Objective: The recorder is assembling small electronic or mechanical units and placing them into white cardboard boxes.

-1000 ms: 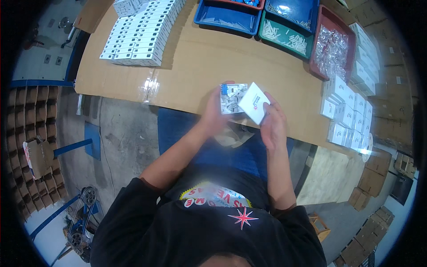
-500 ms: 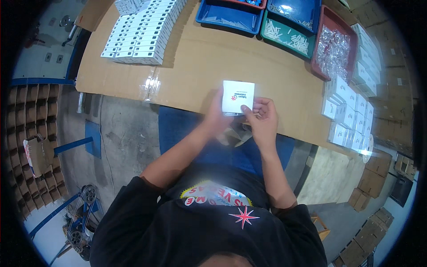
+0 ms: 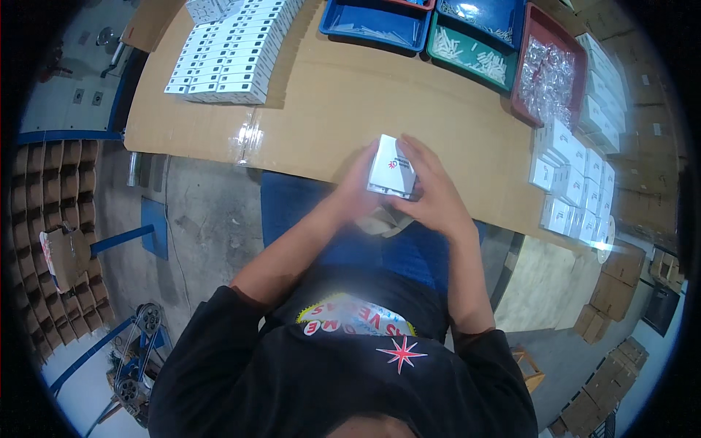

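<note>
Between my two hands, just over the table's near edge, is a small white cardboard box (image 3: 392,166) with a red mark on its face. It is tilted, and its near end shows parted edges. My left hand (image 3: 356,184) presses along the box's left side, its fingers partly hidden and a little blurred. Curled round the right side, my right hand (image 3: 437,186) has its thumb at the near lower corner and its fingers along the far right edge.
Rows of white boxes (image 3: 226,62) stand at the far left of the cardboard-topped table (image 3: 314,117). Blue trays (image 3: 372,29), a green tray (image 3: 467,62) with white plugs and a red tray (image 3: 551,80) of clear bags lie far right. More white boxes (image 3: 569,182) are stacked at right.
The box has tilted and turned, so its near end now shows. My right hand has shifted from a thumb pinch at the lower corner to a grip round the right side.
</note>
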The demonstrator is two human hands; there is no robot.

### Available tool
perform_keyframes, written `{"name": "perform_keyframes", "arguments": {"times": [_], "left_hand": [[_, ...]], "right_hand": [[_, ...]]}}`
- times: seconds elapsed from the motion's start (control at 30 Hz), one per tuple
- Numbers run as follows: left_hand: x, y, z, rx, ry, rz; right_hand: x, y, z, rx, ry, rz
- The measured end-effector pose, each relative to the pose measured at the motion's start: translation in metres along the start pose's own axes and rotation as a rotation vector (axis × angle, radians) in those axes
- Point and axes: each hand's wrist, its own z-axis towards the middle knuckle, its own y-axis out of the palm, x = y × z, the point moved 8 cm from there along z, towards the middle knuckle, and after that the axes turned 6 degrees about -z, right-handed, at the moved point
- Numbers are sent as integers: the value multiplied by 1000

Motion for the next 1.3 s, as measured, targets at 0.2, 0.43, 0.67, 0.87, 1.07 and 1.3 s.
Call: {"name": "perform_keyframes", "arguments": {"times": [0.2,0.43,0.67,0.87,1.07,1.3], "left_hand": [[-1,15,-3,-28,-183,-341],[2,12,-4,42,-178,-279],[-1,10,-3,60,-196,-242],[2,12,-4,-9,-185,-275],[-1,8,-4,19,-177,-228],[-5,-13,-1,-5,-127,59]], "right_hand": [[2,3,2,-11,-44,34],[-8,0,2,9,-130,-60],[-6,4,1,9,-126,-69],[0,7,0,31,-133,-120],[4,9,-5,69,-124,-105],[7,10,-13,105,-96,-200]]}}
